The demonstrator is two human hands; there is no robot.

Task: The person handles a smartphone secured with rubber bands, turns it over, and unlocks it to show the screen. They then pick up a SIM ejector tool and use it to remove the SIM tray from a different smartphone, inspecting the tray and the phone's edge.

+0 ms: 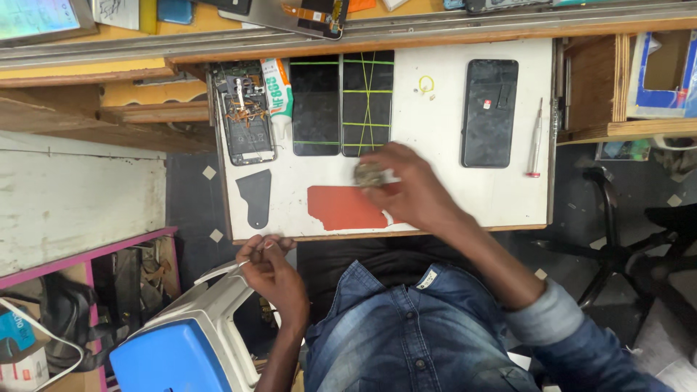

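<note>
Right hand [410, 190]: it rests over the near middle of the white work board [443, 123], fingers curled together around a small greyish round object [369, 174], possibly a wad or a roll; its exact kind cannot be told. The object sits at the fingertips, on the hand's left side, just above the far edge of a red flat piece [341, 207] that lies on the board. The heel of the hand overlaps the right end of that red piece.

Left hand [272, 268]: it is off the board, just below its near edge at the left, fingers pinched together on a thin pale sliver [234, 268]; what the sliver is cannot be told. The hand hangs above a white and blue stool [185, 341].

On the board, far of the right hand: two dark phone screens [341, 101] side by side, crossed by thin green bands. Left of them lies a white glue tube [277, 91], then an opened phone [245, 112] with its internals exposed. A dark grey flat piece [255, 196] lies near the board's left edge. To the right, well apart from the hand, a black phone [489, 112] lies flat, with a slim screwdriver [535, 138] by the right edge. A small yellow ring [426, 84] lies between the screens and the black phone.
</note>
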